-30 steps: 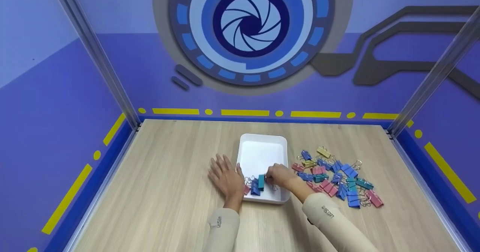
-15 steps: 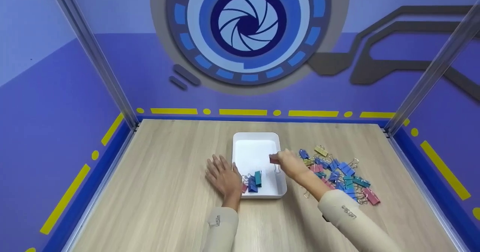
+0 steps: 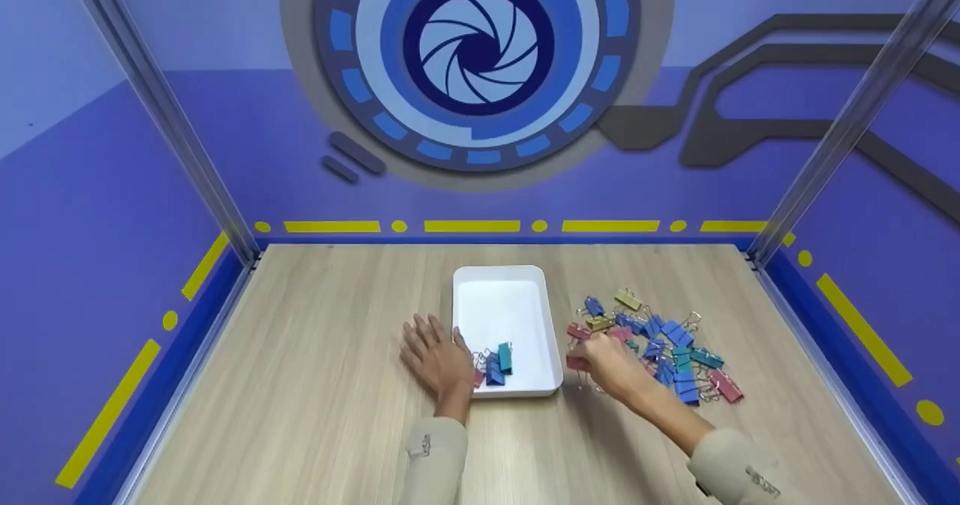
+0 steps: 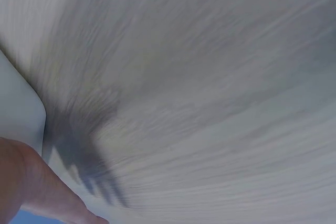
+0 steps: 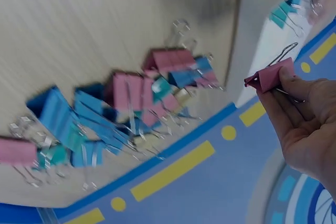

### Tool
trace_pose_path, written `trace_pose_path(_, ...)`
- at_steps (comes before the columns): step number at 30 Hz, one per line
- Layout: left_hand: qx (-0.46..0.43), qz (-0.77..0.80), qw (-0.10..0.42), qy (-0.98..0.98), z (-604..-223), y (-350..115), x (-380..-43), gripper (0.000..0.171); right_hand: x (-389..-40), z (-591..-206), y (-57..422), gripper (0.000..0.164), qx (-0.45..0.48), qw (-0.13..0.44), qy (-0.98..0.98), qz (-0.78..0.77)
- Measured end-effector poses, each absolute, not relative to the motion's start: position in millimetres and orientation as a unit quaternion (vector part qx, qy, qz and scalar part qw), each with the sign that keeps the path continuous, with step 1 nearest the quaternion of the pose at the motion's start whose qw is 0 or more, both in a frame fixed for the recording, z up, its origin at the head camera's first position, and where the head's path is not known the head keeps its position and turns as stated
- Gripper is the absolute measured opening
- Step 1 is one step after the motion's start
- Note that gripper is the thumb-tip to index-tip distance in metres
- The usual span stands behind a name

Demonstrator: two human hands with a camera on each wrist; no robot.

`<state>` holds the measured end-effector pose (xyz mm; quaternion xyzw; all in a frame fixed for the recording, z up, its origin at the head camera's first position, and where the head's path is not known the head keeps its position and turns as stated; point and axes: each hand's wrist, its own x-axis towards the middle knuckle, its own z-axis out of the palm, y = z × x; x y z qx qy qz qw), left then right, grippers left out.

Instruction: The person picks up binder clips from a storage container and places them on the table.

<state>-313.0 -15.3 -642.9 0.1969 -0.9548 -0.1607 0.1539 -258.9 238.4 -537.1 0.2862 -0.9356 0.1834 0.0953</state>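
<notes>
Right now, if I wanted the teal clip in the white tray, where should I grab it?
Probably by the wire handles, from above. The teal clip stands in the white tray close beside a blue clip, so its sides are crowded, while its top is free.

A light wood-grain tabletop (image 3: 315, 415) fills the floor of a booth. Purple walls rise on three sides. The back wall (image 3: 225, 152) carries a large blue and white shutter-like roundel (image 3: 478, 43) with grey angular bands (image 3: 750, 77) to its right. Yellow dashes and dots (image 3: 471, 226) over a dark blue strip run along the base. Slanted metal posts (image 3: 161, 115) stand in both far corners. Light is even.
</notes>
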Motion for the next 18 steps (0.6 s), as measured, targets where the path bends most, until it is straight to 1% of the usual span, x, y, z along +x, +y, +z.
trace_pose_path(6,0.194,-0.166,0.16,-0.954,-640,-10,-313,0.061,-253,-562,253,0.022,0.29,0.056,-0.936,0.191)
trace_pose_path(8,0.195,-0.163,0.157,-0.954,-640,-8,-313,0.061,-253,-569,256,0.023,0.287,0.047,-0.938,0.191)
trace_pose_path(11,0.195,-0.159,0.151,-0.956,-641,-7,-313,0.061,-254,-579,260,0.019,0.286,0.038,-0.939,0.185)
trace_pose_path(15,0.197,-0.157,0.152,-0.956,-643,-9,-312,0.06,-256,-589,261,0.018,0.3,0.056,-0.94,0.152)
trace_pose_path(18,0.199,-0.152,0.156,-0.955,-644,-11,-313,0.06,-260,-592,259,0.019,0.29,0.073,-0.944,0.135)
